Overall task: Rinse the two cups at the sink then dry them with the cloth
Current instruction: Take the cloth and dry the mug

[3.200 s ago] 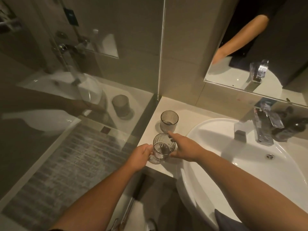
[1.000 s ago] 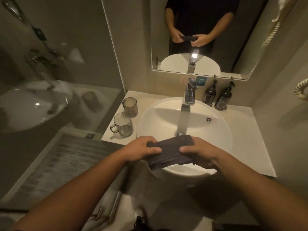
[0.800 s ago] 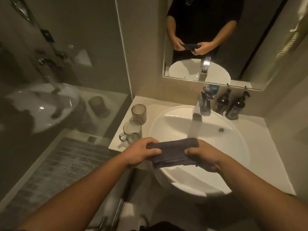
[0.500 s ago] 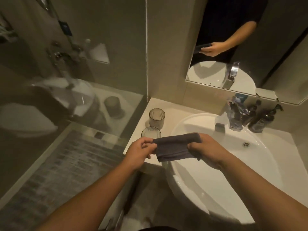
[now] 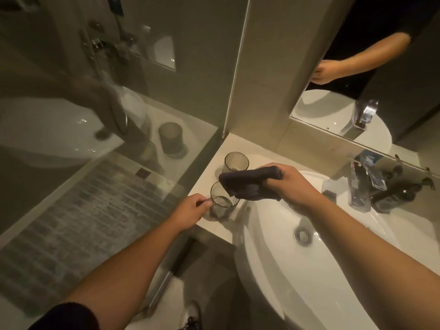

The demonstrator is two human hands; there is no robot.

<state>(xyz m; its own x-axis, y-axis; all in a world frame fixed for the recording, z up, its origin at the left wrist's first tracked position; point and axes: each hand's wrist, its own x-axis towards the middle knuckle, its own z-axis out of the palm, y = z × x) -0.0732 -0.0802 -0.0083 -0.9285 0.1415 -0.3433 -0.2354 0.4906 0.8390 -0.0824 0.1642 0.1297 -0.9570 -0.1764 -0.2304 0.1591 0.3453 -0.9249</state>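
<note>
1. The left hand [image 5: 190, 211] pinches the handle of the near glass mug [image 5: 220, 203], which stands on the counter [image 5: 238, 146] left of the sink [image 5: 309, 270].
2. The right hand [image 5: 292, 186] grips a folded dark cloth [image 5: 247, 182] just above the mug's rim.
3. The ribbed glass cup [image 5: 235, 161] stands farther back on the counter.

A chrome faucet [image 5: 362, 186] stood at the back of the basin, a dark pump bottle [image 5: 395, 198] just beside it on the pale counter [image 5: 214, 225]. A wall mirror [image 5: 381, 75] hung above, while a glass shower partition [image 5: 107, 103] to the left reflected the room over a grey patterned mat [image 5: 83, 215].
</note>
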